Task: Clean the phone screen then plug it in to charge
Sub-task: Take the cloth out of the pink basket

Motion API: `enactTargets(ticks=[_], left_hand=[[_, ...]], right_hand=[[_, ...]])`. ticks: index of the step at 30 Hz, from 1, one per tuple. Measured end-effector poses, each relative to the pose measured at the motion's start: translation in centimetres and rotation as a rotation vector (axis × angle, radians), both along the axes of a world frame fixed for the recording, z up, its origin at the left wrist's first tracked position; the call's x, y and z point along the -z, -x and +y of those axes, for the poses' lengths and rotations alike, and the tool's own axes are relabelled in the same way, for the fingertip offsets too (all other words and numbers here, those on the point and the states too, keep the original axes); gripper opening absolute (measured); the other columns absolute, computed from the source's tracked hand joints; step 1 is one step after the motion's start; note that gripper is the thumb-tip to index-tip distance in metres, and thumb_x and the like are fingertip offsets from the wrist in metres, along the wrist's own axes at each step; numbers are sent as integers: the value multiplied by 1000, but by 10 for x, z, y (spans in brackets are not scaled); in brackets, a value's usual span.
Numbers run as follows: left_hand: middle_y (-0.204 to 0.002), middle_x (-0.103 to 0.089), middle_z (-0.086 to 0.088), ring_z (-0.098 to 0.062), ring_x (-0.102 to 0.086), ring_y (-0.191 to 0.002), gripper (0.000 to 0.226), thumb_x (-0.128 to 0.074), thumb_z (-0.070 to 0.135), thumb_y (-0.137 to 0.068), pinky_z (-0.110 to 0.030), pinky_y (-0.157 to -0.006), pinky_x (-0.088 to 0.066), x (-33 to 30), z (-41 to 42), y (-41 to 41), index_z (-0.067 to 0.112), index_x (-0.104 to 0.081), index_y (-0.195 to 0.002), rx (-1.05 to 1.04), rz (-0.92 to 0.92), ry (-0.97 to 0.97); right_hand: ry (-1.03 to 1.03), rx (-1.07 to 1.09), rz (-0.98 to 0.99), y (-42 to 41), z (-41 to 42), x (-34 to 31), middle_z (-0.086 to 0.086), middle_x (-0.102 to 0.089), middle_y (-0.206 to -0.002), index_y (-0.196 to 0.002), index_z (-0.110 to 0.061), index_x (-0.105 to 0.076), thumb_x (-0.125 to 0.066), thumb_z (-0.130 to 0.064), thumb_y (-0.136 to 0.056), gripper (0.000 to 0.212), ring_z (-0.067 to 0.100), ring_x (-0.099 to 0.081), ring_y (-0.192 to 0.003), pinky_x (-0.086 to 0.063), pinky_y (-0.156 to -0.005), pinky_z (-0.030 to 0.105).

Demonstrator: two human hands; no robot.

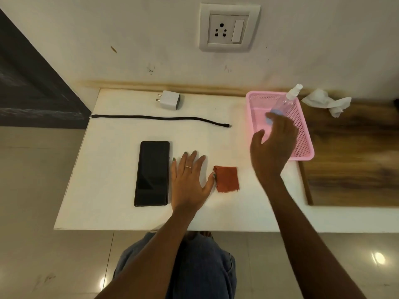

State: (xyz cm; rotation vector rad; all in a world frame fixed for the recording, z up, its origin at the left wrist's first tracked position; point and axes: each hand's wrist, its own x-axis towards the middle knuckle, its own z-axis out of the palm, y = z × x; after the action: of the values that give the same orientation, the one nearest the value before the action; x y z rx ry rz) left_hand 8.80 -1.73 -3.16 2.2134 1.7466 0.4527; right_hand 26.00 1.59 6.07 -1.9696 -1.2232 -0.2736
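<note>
Now right hand (273, 145), fingers spread, nears spray bottle (285, 103) in pink basket (302, 134): grip mid-body, lift straight. Left hand (189, 180) flat on bench (108, 169), fingers apart, beside phone (152, 173).

A pink basket (303, 134) sits on the right side of the white table (108, 190). A crumpled white tissue (323, 101) lies on a brown wooden board (356, 158), far right.

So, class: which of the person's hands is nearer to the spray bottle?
Right. The right hand reaches over the pink basket, its fingertips at the spray bottle. The left hand lies flat on the table, between phone and cloth.
</note>
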Motion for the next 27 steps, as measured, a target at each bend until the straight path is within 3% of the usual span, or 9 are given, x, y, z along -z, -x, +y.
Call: enactTargets(ticks=[5,9,12,16,22,25,27], left_hand=[[-152,-37,-2,-25,-26,-144,58,-34,57,-91,-47,-119,-10,1,1,-1,27,-44,-140,-3,4,3],[-152,-38,-2,-26,-27,-144,58,-31,55,-92,-48,-119,-14,1,1,-1,27,-44,-140,-5,-16,8],[-153,-35,-1,-25,-24,-145,59,-29,56,-92,-48,-119,-16,1,1,-2,27,-42,-141,-9,-37,37],[-154,-34,-1,-23,-22,-145,58,-28,54,-92,-47,-119,-16,0,0,-2,27,-41,-141,-5,-56,52],[-155,-33,0,-23,-21,-146,58,-26,55,-93,-48,-118,-19,0,0,-1,27,-40,-142,-6,-70,69],[-155,-33,0,-23,-21,-146,57,-26,54,-93,-48,-119,-18,1,1,-1,28,-40,-142,-5,-68,73],[-155,-32,0,-23,-21,-146,57,-26,54,-93,-47,-119,-18,2,1,-1,28,-39,-142,-3,-67,74]], right_hand=[[-13,116,106,-39,47,-11,16,-36,-144,-141,-7,-33,-64,-18,-79,70,27,-35,-131,-33,-106,38],[66,-13,96,-59,66,1,17,-23,-151,-146,-6,-21,-62,-35,-85,79,30,-25,-138,-31,-108,44],[73,-4,148,-67,71,11,14,-28,-150,-146,-11,-21,-63,-28,-85,76,30,-32,-135,-37,-104,52],[-6,49,148,-72,72,17,12,-43,-138,-141,-11,-31,-64,-16,-83,67,25,-45,-123,-41,-100,39],[-12,27,150,-76,75,20,12,-45,-136,-140,-14,-32,-63,-7,-85,63,22,-49,-119,-39,-91,22],[-58,1,164,-77,72,19,11,-50,-131,-136,-14,-36,-64,-7,-84,59,20,-52,-115,-42,-90,20],[-110,2,144,-74,69,15,11,-51,-131,-135,-12,-39,-65,-10,-84,57,12,-50,-114,-39,-89,8]])
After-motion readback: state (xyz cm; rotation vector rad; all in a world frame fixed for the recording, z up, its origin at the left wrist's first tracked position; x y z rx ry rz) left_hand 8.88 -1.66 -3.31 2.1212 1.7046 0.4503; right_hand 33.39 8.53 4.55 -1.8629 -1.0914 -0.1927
